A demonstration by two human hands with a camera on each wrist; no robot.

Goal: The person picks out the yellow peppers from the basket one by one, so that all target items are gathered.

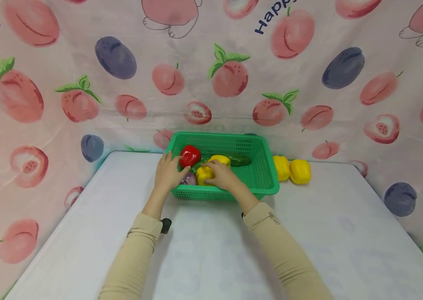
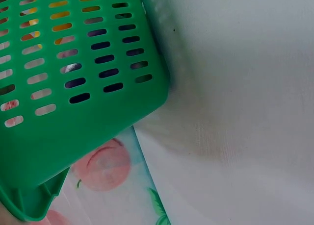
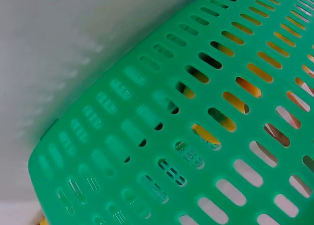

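A green slotted basket (image 1: 268,166) holds a red bell pepper (image 1: 190,156), a purple onion-like vegetable (image 1: 189,179), a cucumber (image 1: 240,160) and yellow bell peppers. My left hand (image 1: 167,171) lies over the basket's left rim, fingers extended and thumb reaching inward between the red pepper and the purple vegetable. My right hand (image 1: 223,175) reaches over the front rim and grips the front yellow bell pepper (image 1: 202,175) between thumb and fingers. Behind it sits another yellow pepper (image 1: 220,159). In both wrist views the basket wall (image 2: 88,112) hides the hands' work.
Two more yellow bell peppers, one touching the basket's right side (image 1: 281,168) and one beside it (image 1: 300,171), stand on the white table (image 1: 211,250). A fruit-printed cloth (image 1: 196,83) hangs behind the table and along its sides.
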